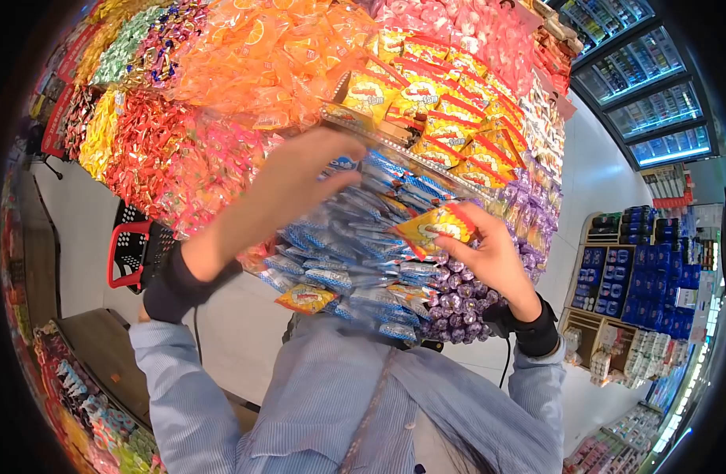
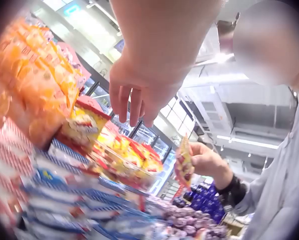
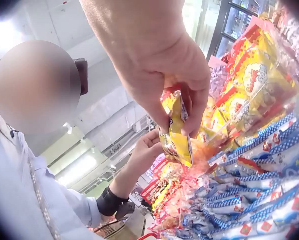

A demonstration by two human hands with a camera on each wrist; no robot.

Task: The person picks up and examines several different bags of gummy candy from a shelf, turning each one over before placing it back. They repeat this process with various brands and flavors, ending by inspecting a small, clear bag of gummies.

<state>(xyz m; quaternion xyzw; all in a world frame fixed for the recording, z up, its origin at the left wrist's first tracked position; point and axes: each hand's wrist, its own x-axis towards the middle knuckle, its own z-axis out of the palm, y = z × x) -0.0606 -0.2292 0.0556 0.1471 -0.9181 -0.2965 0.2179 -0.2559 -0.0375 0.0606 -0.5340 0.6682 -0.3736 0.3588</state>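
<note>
My right hand (image 1: 489, 249) pinches a small yellow and red snack packet (image 1: 434, 229) between thumb and fingers, above the candy display. In the right wrist view the same packet (image 3: 178, 132) hangs upright from the fingertips. My left hand (image 1: 312, 166), blurred in the head view, is over the blue and white packets (image 1: 331, 237), near the divider. Its fingers (image 2: 134, 102) hang loosely with nothing in them in the left wrist view. Similar yellow packets (image 1: 458, 110) fill the bin behind. One stray yellow packet (image 1: 306, 299) lies on the blue ones at the near edge.
Orange-wrapped candy (image 1: 260, 55) is heaped at the back, with red-wrapped candy (image 1: 146, 150) on the left. Purple-wrapped candy (image 1: 460, 304) lines the right side. A clear divider (image 1: 426, 162) separates yellow from blue packets. A black and red basket (image 1: 130, 253) stands below left.
</note>
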